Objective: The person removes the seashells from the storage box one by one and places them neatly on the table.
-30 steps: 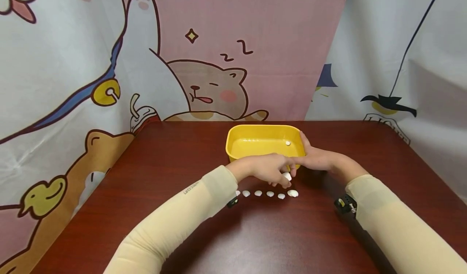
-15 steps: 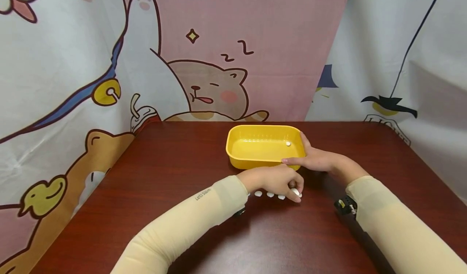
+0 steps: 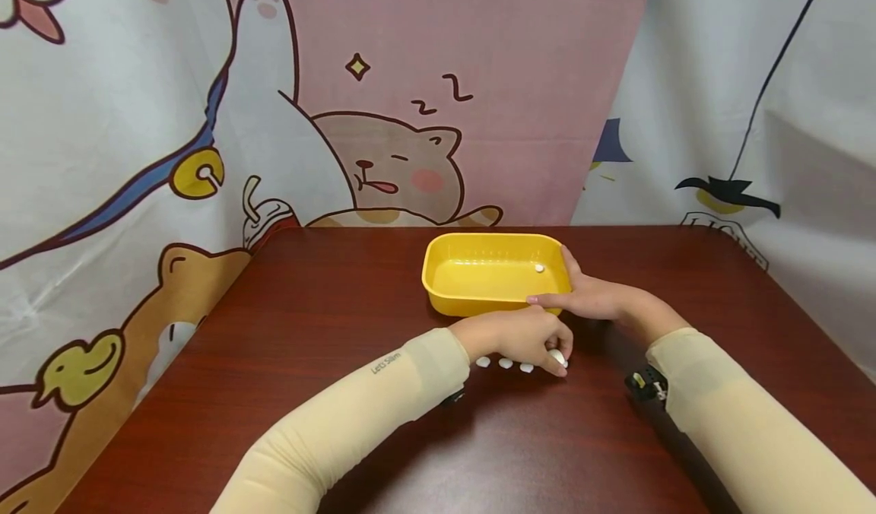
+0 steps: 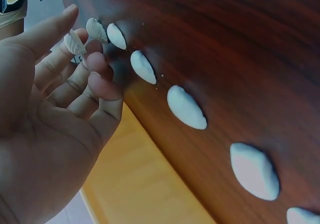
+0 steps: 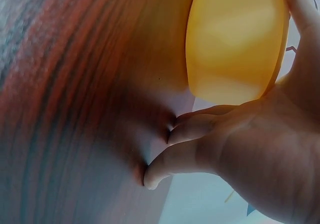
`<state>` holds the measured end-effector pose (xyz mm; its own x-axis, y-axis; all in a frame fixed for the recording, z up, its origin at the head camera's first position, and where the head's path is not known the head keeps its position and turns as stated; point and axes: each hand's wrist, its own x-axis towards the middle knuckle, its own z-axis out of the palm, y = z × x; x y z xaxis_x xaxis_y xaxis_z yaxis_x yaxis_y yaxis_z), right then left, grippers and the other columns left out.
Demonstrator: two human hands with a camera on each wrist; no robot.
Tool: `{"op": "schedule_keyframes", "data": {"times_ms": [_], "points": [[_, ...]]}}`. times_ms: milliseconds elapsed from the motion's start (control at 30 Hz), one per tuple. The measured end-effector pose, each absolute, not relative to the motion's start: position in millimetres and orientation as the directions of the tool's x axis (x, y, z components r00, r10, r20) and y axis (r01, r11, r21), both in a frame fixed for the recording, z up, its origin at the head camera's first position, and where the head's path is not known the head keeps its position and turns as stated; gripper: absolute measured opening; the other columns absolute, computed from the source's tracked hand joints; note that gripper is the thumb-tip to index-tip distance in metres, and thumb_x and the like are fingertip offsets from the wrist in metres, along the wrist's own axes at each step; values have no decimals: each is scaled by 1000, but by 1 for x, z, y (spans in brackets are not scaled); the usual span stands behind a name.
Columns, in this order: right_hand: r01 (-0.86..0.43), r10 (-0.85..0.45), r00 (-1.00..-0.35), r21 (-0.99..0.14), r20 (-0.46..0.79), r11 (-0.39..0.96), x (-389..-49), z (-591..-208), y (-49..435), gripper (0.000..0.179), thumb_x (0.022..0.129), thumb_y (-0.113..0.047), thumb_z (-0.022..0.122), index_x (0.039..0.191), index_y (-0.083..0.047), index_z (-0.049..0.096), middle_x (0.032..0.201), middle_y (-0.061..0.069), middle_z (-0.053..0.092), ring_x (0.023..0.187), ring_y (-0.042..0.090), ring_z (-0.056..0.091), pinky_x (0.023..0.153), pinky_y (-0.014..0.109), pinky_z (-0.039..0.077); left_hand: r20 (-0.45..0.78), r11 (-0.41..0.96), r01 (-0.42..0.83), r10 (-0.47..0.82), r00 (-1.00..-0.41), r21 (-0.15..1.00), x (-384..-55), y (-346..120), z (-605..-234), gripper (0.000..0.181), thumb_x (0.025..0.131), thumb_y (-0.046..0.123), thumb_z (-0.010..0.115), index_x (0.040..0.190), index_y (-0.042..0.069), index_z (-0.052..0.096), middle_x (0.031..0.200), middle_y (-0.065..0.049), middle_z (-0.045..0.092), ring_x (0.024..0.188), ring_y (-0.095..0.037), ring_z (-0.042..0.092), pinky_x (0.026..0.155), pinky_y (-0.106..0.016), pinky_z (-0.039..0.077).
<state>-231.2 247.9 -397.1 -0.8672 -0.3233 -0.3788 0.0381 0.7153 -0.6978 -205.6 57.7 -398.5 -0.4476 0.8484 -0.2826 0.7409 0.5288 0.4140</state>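
Note:
My left hand (image 3: 518, 337) is low over the table, pinching a small white seashell (image 4: 75, 43) between thumb and index finger; its other fingers are loosely bent. Just past the fingertips another ribbed seashell (image 4: 96, 30) lies at the end of a row, where a white shell (image 3: 506, 363) is among several. Behind the hand stands a yellow plastic box (image 3: 472, 306). My right hand (image 3: 598, 299) rests at its near right corner, thumb along the front rim and fingers stretched along the side, some fingertips down on the table (image 5: 75, 108). One small shell (image 3: 539, 268) lies inside the box.
The dark red-brown wooden tabletop (image 3: 342, 301) runs back to a cartoon-printed cloth (image 3: 534, 103) hung behind and at both sides. Small wrist cameras, such as the right one (image 3: 646, 385), sit below the pale sleeves. The left forearm crosses in front of the row's left part.
My left hand has moved from beside the box toward the near right, bringing its shell down to the right end of the row. The right hand stays at the box corner.

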Motion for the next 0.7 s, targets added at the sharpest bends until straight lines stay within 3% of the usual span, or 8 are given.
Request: {"op": "schedule_keyframes", "data": {"times_ms": [167,367,700], "points": [[37,-322,-865,-690,-384,723,-231,-396,248,137,92,-72,67,160,-19,-39,172,31,6,154,48,23,125,78,12,-272,521,745,853,-445,416,-206,55,-397,15,101,33,76,105,19,72,70,8,59,48,-6,55,60,-16,52],[36,-319,-868,-688,-380,724,-231,-396,248,137,92,-72,67,160,-19,-40,173,32,1,156,49,20,125,78,12,-297,537,719,843,-448,440,-207,53,-397,13,100,32,77,103,21,71,67,7,60,46,-8,54,54,-20,50],[33,-314,-871,-683,-378,730,-233,-397,246,138,92,-71,68,160,-20,-41,173,32,-2,157,50,17,124,79,12,-320,538,708,843,-433,458,-207,47,-392,12,99,30,78,102,20,73,68,7,61,51,-10,58,59,-19,51]]}}
